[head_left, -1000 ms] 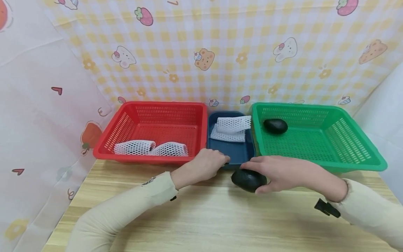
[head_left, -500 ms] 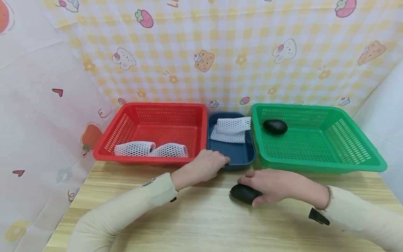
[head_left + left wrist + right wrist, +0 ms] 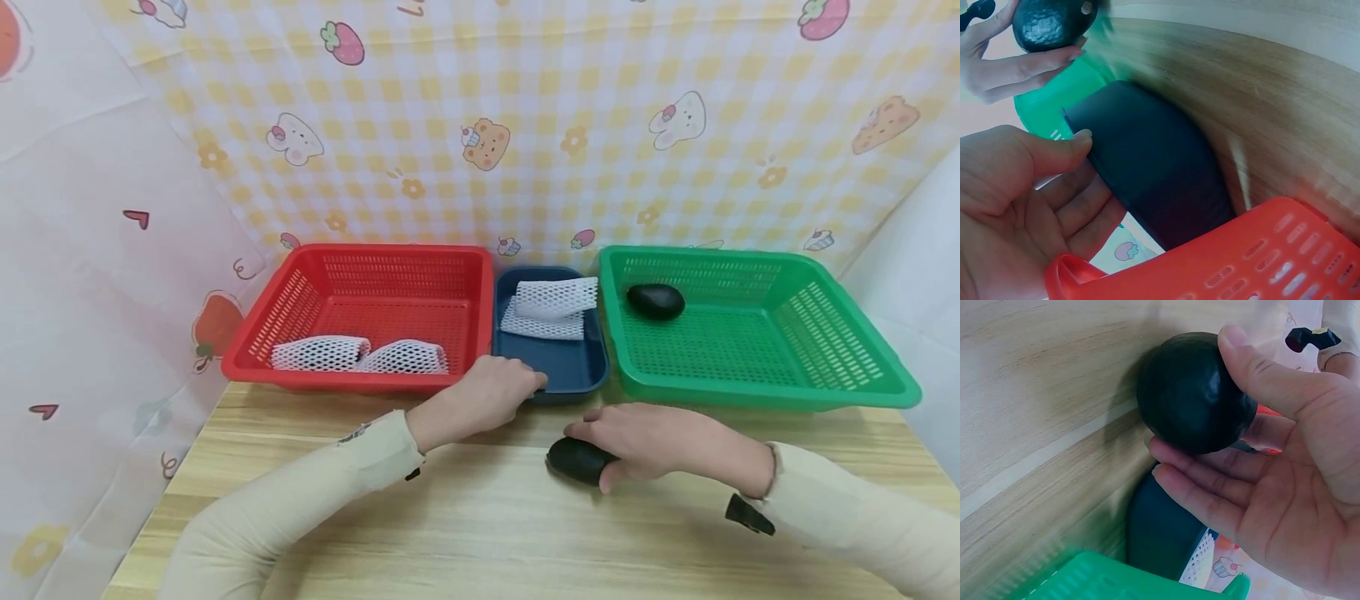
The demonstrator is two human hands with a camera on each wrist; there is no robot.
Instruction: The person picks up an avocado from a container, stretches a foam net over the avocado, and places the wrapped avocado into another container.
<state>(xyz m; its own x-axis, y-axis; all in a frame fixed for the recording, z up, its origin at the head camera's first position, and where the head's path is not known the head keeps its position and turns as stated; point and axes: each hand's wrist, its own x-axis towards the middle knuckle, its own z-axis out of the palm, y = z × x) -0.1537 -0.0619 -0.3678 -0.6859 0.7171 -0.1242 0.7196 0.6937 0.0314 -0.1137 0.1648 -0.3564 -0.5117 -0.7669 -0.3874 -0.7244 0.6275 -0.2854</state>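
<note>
My right hand (image 3: 652,442) holds a dark avocado (image 3: 579,460) between thumb and fingers, low over the table in front of the blue tray. In the right wrist view the thumb lies on one side of the avocado (image 3: 1191,394) and the fingertips on the other. My left hand (image 3: 491,392) grips the near rim of the blue tray (image 3: 551,358); in the left wrist view the thumb presses the outer wall and the fingers curl over the rim. White foam net sleeves (image 3: 557,298) lie in that tray. Another avocado (image 3: 656,302) lies in the green basket (image 3: 750,392).
At left stands a red basket (image 3: 360,382) with two bulging foam net sleeves (image 3: 321,353) along its near side; something dark shows at one sleeve's end. The blue tray sits between both baskets. A patterned cloth (image 3: 420,100) hangs behind, and the wooden table (image 3: 450,525) extends toward me.
My right hand has brought the avocado down and toward me from beside the tray's front edge, then barely shifted. The left hand has stayed on the tray rim.
</note>
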